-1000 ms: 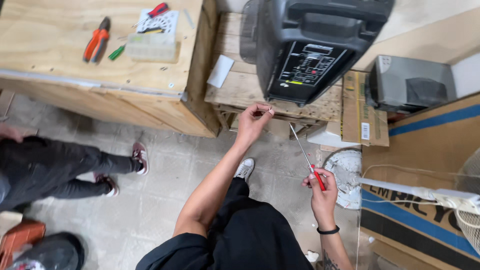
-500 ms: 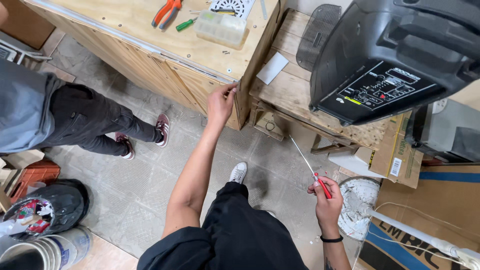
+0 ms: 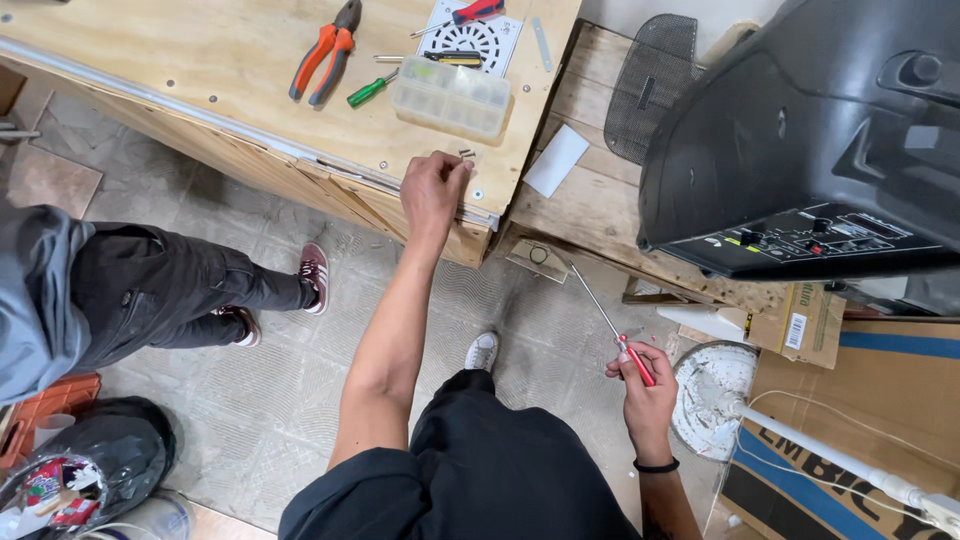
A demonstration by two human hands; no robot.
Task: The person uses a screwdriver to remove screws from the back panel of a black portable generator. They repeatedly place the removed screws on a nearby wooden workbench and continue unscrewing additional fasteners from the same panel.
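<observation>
1. Two hands are at work: the left hand (image 3: 432, 190) reaches out to the near edge of the wooden bench (image 3: 150, 70), its fingers curled down at a few small dark screws (image 3: 466, 153) lying there. Whether the fingertips already pinch one cannot be told from this view.
2. The right hand (image 3: 645, 385) is held low, well away from the bench, its grip wrapped around the red handle of a long thin screwdriver (image 3: 607, 321), whose shaft points up toward the bench corner.
3. Just beyond the screws on the bench sits a clear compartment box (image 3: 452, 96); farther back lie orange-handled pliers (image 3: 325, 50), a small green screwdriver (image 3: 372, 90) and a round white grille (image 3: 470, 38).
4. Beside the bench, a large black speaker (image 3: 800, 150) rests on a wooden pallet (image 3: 590, 205).
5. Judging by this, the step in hand is picking up a screw. The next move calls for a fine pinch of one screw without knocking the others off the bench edge.
6. Another person's legs (image 3: 180, 290) stand close to the bench, apart from both hands.
</observation>
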